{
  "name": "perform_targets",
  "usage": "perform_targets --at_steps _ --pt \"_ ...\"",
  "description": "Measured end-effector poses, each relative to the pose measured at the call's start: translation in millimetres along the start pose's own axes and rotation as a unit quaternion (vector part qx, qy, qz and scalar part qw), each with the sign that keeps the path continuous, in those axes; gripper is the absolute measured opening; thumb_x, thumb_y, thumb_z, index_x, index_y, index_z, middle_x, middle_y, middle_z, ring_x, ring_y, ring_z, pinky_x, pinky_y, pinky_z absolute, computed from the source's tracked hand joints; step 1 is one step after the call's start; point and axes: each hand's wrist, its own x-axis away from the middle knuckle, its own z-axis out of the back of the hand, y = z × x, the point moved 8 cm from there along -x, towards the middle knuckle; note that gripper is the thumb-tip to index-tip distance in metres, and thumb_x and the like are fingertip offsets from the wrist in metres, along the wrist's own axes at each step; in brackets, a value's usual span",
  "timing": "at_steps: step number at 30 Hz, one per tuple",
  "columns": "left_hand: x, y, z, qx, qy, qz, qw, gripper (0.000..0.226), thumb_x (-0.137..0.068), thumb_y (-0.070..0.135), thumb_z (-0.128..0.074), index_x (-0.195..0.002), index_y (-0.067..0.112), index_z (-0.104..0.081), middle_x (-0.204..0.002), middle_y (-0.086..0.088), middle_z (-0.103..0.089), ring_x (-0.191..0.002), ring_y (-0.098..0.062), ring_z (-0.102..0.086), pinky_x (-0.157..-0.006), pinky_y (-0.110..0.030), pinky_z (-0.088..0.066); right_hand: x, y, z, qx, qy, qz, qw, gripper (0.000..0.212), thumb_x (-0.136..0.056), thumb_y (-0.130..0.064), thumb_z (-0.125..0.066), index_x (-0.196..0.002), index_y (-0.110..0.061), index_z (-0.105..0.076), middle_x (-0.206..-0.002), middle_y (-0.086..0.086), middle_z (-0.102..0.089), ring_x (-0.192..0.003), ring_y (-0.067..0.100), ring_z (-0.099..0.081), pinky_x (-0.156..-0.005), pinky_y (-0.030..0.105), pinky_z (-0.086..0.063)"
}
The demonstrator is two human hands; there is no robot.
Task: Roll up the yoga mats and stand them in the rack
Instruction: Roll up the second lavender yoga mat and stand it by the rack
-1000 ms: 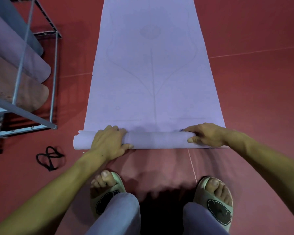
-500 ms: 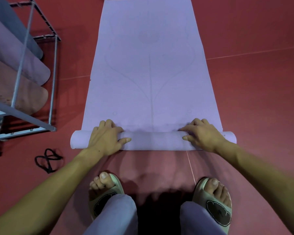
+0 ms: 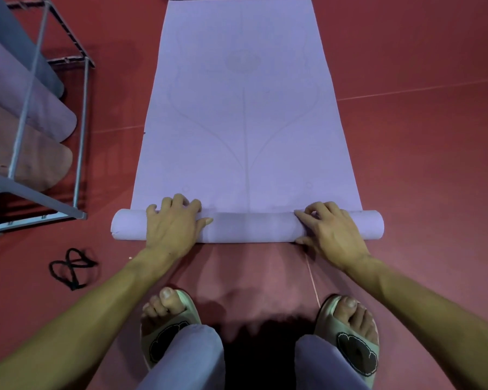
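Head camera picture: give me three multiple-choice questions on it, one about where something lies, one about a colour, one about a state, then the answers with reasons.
1. Where does the black strap lie?
A. on the flat mat
B. on the floor left of the rolled end
C. inside the rack

2. What colour is the yoga mat being rolled?
A. green
B. black
C. light purple

3. How far is that mat rolled?
A. only the near end
B. fully
C. not at all

Answers: B, it lies on the red floor near the rack; C, its surface is lilac; A, the left hand and right hand press a short roll, the rest flat.
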Motion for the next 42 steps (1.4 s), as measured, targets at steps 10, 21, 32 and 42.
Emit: perform_targets --at_steps 10,21,32,42 --pt "-2 13 -8 -0.002 -0.048 -0.064 0.997 0.078 -0.082 0.071 -0.070 -0.142 0.026 -0.051 -0.133 -0.001 -0.062 -0.126 -0.029 -0.056 -0.110 -0.057 -0.037 -38 12 3 -0.013 -0.080 -0.047 0.996 0.039 -0.099 -0.043 -0.064 -0.132 -0.023 -0.061 -0.129 0.006 -0.059 -0.113 0.032 -0.051 -0.090 0.045 -0.047" --pt "-18 10 -13 -0.037 0.035 -0.094 0.994 0.058 -0.077 0.059 -0.081 -0.115 0.020 -0.061 -0.094 0.001 -0.069 -0.087 -0.031 -0.066 -0.080 -0.047 -0.045 -19 14 9 -0.001 -0.030 -0.009 1.000 0.062 -0.084 -0.056 -0.068 -0.130 -0.016 -0.058 -0.122 0.003 -0.060 -0.105 0.030 -0.052 -0.088 0.047 -0.052" --pt "-28 4 -15 0.010 -0.068 -0.087 0.994 0.059 -0.084 0.066 -0.072 -0.125 0.028 -0.053 -0.110 0.005 -0.069 -0.099 -0.025 -0.068 -0.083 -0.040 -0.047 -19 35 6 -0.033 -0.056 -0.002 0.998 0.057 -0.085 -0.046 -0.082 -0.138 -0.038 -0.062 -0.123 -0.002 -0.061 -0.092 0.032 -0.059 -0.080 0.044 -0.055" --pt "-13 5 -30 -0.009 -0.262 -0.129 0.956 0.062 -0.083 0.057 -0.074 -0.137 0.035 -0.053 -0.124 0.004 -0.069 -0.110 -0.024 -0.064 -0.080 -0.032 -0.041 -19 36 -8 -0.083 -0.253 0.014 0.964 0.056 -0.083 -0.057 -0.079 -0.135 -0.059 -0.060 -0.092 -0.028 -0.055 -0.098 0.010 -0.057 -0.083 0.029 -0.040"
